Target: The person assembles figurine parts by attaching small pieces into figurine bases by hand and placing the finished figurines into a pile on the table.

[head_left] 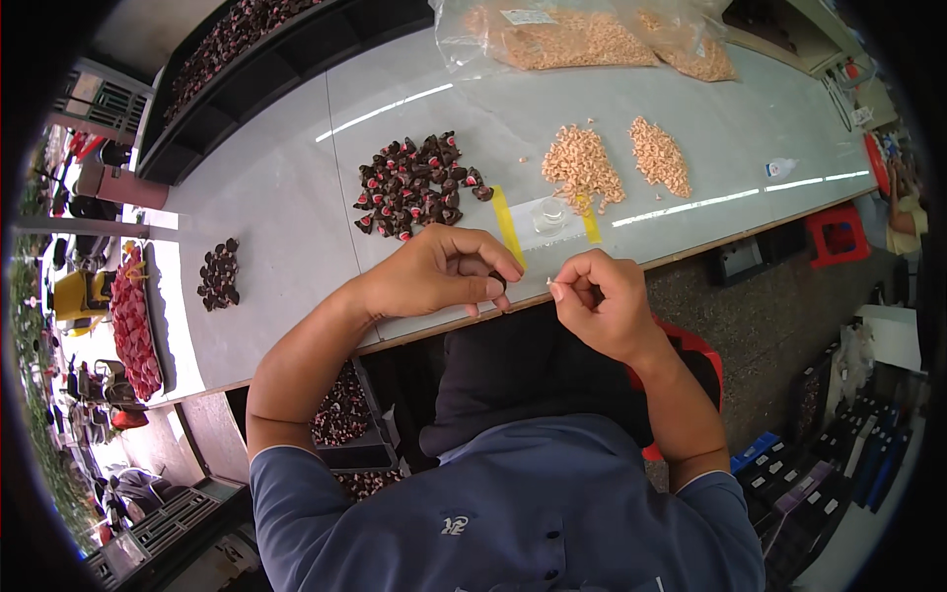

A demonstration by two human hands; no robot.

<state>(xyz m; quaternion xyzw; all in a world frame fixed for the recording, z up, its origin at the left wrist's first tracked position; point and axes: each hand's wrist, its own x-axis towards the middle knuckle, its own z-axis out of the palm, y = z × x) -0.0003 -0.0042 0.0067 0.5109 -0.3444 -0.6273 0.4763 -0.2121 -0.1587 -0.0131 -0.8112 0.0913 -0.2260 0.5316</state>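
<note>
My left hand (429,274) is at the table's near edge, with a small dark piece (498,280) partly showing between thumb and fingers. Close by on the right, the thumb and forefinger of my right hand (609,308) pinch a tiny pale piece (550,282). The hands are slightly apart. Beyond my left hand spreads a pile of dark pieces with pink-red and white faces (409,189). Farther right lie a larger heap of small beige pieces (582,166) and a smaller beige heap (659,158). A clear round dish (549,215) sits between two yellow tape strips (507,227).
Plastic bags of beige pieces (582,41) lie along the table's far side. A black tray (286,61) of dark pieces stands far left. A small dark pile (218,274) and a tray of red pieces (133,321) are at left. A red stool (838,235) stands beyond the table's right edge.
</note>
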